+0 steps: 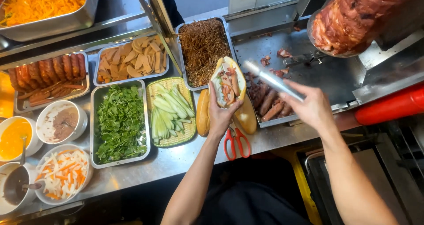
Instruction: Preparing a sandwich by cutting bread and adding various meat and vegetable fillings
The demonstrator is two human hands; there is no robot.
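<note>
Filling stage, by the look of it: left hand (219,114) cups the split sandwich roll (227,82) above the counter, right hand (311,106) at its 3 o'clock pinches metal tongs (271,80), blurred, tips empty; more filling from the sausage tray (282,119) seems next.

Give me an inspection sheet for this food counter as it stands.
Surface: steel counter, mostly covered.
Job's things: open filled baguette in left hand; metal tongs in right hand.
Clutter: red scissors, two plain loaves, trays of green herbs, cucumber strips, sausages, sauce bowls.
Grippers: both hands closed on their items.
Cables: nothing seen.
Surroundings: meat spit at upper right.
</note>
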